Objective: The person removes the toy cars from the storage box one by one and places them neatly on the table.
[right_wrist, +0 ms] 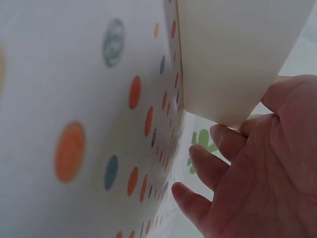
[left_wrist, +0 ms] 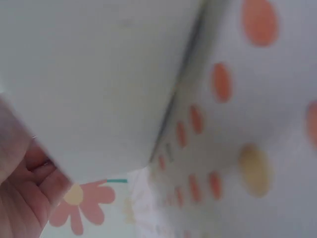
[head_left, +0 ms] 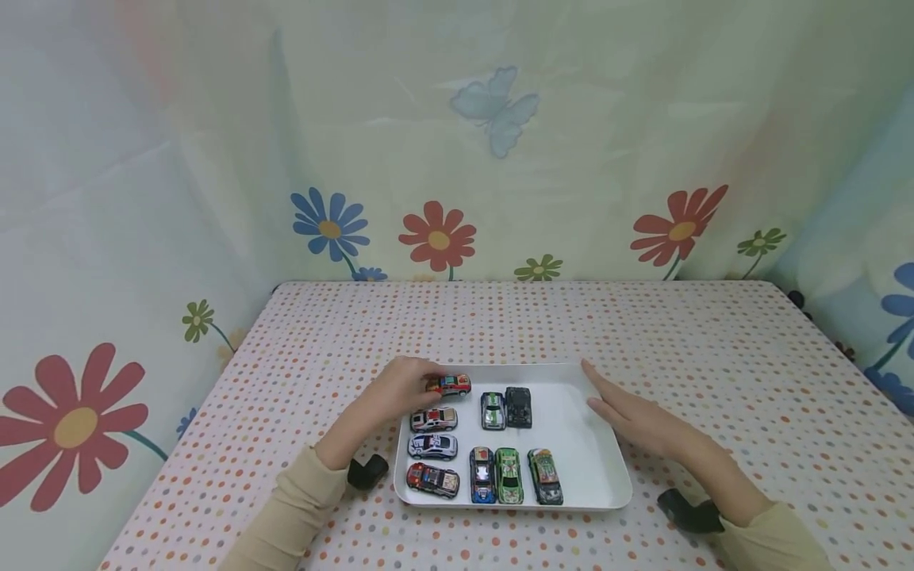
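Dotted table [head_left: 714, 357], white tray [head_left: 593, 444] lying on it

We see the head view evenly and softly lit, bright with no hard glare; only faint shadows sit under the white tray [head_left: 600, 444] and the toy cars. Its wide lens bows the far edge of the surface [head_left: 714, 333] and stretches the flowered backdrop [head_left: 71, 428] at the sides. Both wrist views are much too close: the tray wall [left_wrist: 99, 89] and the dots are smeared out of focus, and the right hand [right_wrist: 267, 168] is soft, warm-toned, slightly shaded.
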A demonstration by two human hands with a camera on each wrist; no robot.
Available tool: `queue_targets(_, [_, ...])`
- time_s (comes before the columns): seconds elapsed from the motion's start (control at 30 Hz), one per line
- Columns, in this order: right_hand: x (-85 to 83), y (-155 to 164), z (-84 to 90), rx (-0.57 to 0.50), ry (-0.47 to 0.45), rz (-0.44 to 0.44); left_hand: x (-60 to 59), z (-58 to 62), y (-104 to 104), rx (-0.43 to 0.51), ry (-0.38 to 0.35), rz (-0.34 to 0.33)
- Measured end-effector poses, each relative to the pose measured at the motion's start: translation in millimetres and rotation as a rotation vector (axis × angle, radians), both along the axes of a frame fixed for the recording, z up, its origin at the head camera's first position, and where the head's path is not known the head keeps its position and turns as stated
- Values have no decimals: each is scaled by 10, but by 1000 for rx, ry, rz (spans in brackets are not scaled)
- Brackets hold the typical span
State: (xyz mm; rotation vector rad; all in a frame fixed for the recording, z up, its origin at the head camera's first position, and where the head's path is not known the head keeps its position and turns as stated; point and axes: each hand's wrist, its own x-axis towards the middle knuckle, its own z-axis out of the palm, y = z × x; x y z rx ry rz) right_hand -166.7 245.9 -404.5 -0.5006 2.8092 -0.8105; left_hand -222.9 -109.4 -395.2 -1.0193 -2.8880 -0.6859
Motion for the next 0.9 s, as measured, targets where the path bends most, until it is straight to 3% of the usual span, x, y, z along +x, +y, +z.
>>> queue_targets(0.23, [-4, 17, -6, -1, 6, -1, -2, 171, -182, 91, 8, 62])
queue_targets(0.53, [-23, 9, -9, -10, 3, 11, -104, 350, -720, 182, 48, 189])
queue_targets(0.73, [-24, 7, 4, -30, -10, 26, -205, 288, -1023, 149, 4, 217])
queue_targets(0.9, [-18, 9, 15, -39, -15, 29, -295, 137, -1106, 114, -58, 206])
